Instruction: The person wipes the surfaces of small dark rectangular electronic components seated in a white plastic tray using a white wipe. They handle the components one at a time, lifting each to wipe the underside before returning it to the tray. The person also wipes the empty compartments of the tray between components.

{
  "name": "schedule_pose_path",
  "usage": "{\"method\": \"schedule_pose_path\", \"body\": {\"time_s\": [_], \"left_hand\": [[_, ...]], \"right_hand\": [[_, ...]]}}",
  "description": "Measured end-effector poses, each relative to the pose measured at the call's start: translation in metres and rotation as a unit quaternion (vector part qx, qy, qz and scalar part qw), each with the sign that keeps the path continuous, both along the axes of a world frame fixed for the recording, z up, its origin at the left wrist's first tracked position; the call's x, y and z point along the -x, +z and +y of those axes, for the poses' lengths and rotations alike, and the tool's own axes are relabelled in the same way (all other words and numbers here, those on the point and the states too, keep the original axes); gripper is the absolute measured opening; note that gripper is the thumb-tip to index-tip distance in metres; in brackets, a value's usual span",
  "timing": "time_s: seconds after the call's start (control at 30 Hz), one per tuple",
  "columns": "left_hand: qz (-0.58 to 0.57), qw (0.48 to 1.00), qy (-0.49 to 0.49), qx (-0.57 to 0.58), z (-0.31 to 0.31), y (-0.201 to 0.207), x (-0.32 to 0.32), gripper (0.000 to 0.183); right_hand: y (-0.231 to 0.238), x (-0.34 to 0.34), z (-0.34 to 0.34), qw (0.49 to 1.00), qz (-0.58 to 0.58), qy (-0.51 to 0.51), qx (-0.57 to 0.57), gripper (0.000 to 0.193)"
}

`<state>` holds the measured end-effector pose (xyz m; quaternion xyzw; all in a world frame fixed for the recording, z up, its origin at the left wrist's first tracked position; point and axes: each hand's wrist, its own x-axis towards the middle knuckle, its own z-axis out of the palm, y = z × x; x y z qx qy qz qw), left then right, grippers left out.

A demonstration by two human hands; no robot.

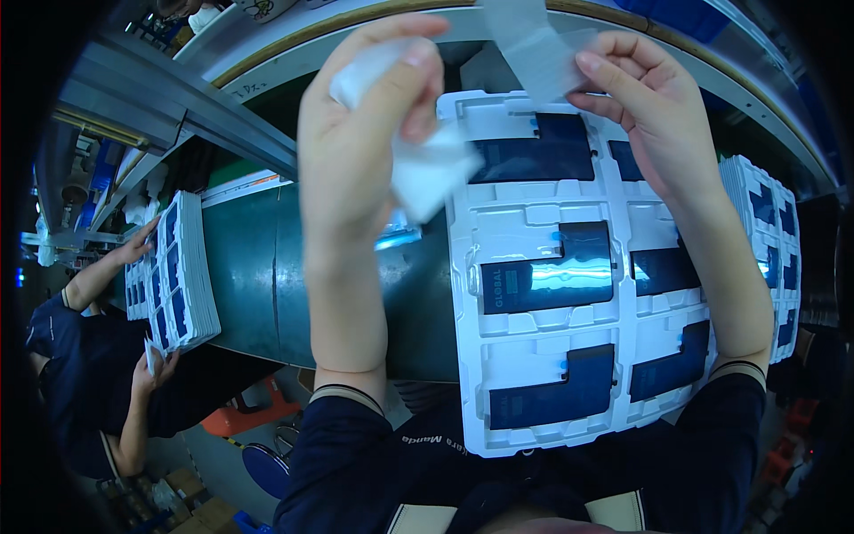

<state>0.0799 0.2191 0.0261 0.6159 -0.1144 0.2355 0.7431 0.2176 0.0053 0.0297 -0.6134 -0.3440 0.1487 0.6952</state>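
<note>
My left hand (342,169) is raised left of the tray, its fingers closed around a crumpled white wipe (436,173); the hand is slightly blurred. Over the tray's far side, my right hand (663,107) pinches the edge of a thin, pale, see-through sheet (534,53) between thumb and fingers. Below both hands lies a white moulded plastic tray (471,356). Its pockets hold several dark, L-shaped flat battery packs (547,280) with glossy faces and small blue tabs. My right forearm hides part of the tray's right column.
A green work surface (240,267) runs to the left, under a grey metal frame (222,125). Stacked trays (196,267) stand there, with a co-worker's hands (156,369) on them. More filled trays (765,240) are at the right. An orange stool (253,409) is below.
</note>
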Motion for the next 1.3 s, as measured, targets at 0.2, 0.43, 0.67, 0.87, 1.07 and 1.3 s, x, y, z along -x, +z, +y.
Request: {"method": "schedule_pose_path", "body": {"time_s": [0.2, 0.43, 0.67, 0.87, 1.07, 1.3], "left_hand": [[0.163, 0.814, 0.142, -0.539, -0.008, 0.0, 0.006, 0.024], [0.132, 0.833, 0.138, -0.52, -0.018, -0.01, -0.005, 0.027], [0.159, 0.884, -0.047, -0.438, -0.002, 0.019, 0.004, 0.023], [0.006, 0.847, -0.253, -0.467, 0.031, 0.022, 0.016, 0.013], [-0.006, 0.839, -0.251, -0.483, 0.018, 0.018, 0.009, 0.012], [0.033, 0.833, -0.253, -0.491, 0.019, 0.014, 0.008, 0.016]], "right_hand": [[-0.006, -0.022, -0.014, 0.993, -0.083, -0.051, 0.062, 0.03], [-0.008, -0.025, -0.015, 0.999, 0.002, -0.035, 0.007, 0.022], [-0.022, -0.03, -0.016, 0.992, -0.048, -0.044, 0.11, 0.026], [-0.021, 0.007, 0.005, 0.975, -0.097, 0.021, 0.198, 0.023], [-0.023, 0.01, 0.004, 0.958, -0.149, -0.001, 0.245, 0.021], [-0.015, 0.007, 0.002, 0.951, -0.168, 0.008, 0.258, 0.022]]}}
